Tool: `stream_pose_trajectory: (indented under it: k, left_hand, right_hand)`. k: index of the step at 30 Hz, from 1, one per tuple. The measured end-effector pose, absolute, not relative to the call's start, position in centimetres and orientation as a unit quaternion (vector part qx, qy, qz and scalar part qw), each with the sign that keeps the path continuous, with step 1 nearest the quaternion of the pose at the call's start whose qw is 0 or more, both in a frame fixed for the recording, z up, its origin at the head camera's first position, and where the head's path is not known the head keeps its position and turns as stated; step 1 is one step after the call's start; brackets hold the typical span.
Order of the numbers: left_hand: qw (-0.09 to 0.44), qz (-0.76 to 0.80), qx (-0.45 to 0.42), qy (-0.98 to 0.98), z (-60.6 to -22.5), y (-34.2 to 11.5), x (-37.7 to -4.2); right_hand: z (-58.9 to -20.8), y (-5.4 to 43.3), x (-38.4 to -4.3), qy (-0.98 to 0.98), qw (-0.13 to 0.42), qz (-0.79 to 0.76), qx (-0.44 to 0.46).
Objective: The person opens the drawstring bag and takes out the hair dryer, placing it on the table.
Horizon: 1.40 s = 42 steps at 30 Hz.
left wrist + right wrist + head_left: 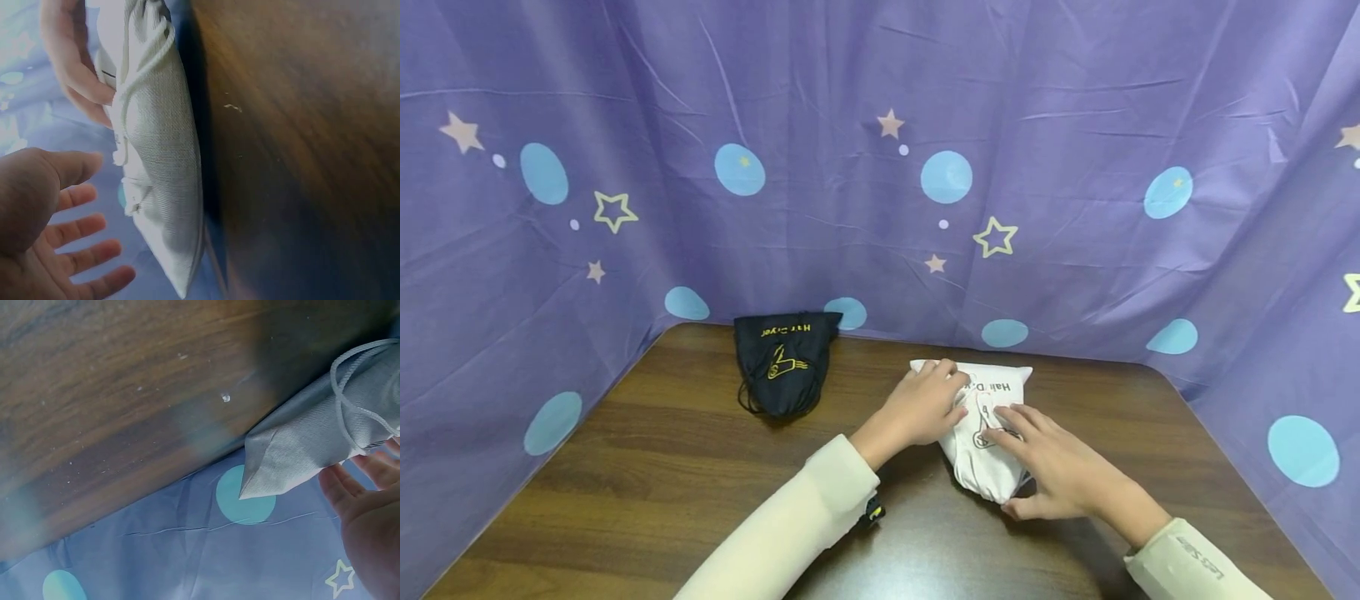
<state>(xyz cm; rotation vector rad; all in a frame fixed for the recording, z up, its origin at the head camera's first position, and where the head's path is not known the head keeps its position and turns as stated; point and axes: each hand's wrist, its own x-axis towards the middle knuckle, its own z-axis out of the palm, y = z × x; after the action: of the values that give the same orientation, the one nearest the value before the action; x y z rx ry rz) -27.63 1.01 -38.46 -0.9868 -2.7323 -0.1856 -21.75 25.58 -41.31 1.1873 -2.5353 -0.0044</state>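
A white drawstring bag (979, 472) printed "Hair Dryer" lies on the table, bulging, with its gathered end towards me. My left hand (927, 402) is at its far left side; in the left wrist view the fingers of that hand (44, 219) are spread and look apart from the cloth. My right hand (1060, 467) is over the near right side of the bag, its fingers on or just above the print and its thumb by the gathered end. White cord loops lie along the bag (300, 447) in the right wrist view. Whatever fills it is hidden.
A black drawstring bag (785, 379) with yellow "Hair Dryer" print lies at the back left of the brown wooden table (647, 467). A purple curtain (850, 167) with stars and blue dots surrounds the table's back and sides.
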Motion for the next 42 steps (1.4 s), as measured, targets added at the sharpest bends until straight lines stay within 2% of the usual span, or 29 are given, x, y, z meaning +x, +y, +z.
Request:
stream_pose_trajectory:
  k: [11,16,19,22,34,42]
  left_hand:
    - [0.166,-0.054,-0.475,-0.863,-37.0,-0.6,-25.2]
    - [0.154,-0.073,-0.522,-0.836,-37.0,-0.9,-24.5]
    - [0.139,-0.086,-0.531,-0.831,-37.1,-1.1,-24.3]
    - [0.144,-0.082,-0.537,-0.827,-37.2,-1.0,-24.4]
    - [0.295,-0.098,-0.535,-0.785,-37.8,0.2,-25.7]
    - [0.352,-0.106,-0.52,-0.771,-37.7,0.4,-26.5]
  right_hand:
    - [-39.8,25.8,-23.0,-0.901,0.137,0.068,0.405]
    - [-39.3,26.0,-23.4,-0.905,0.119,0.107,0.395]
    - [-39.0,26.0,-23.8,-0.908,0.113,0.131,0.382]
    - [-38.7,26.0,-24.2,-0.908,0.113,0.149,0.375]
    - [-38.2,26.2,-25.7,-0.895,0.111,0.225,0.368]
    - [-37.5,26.3,-25.7,-0.896,0.123,0.24,0.353]
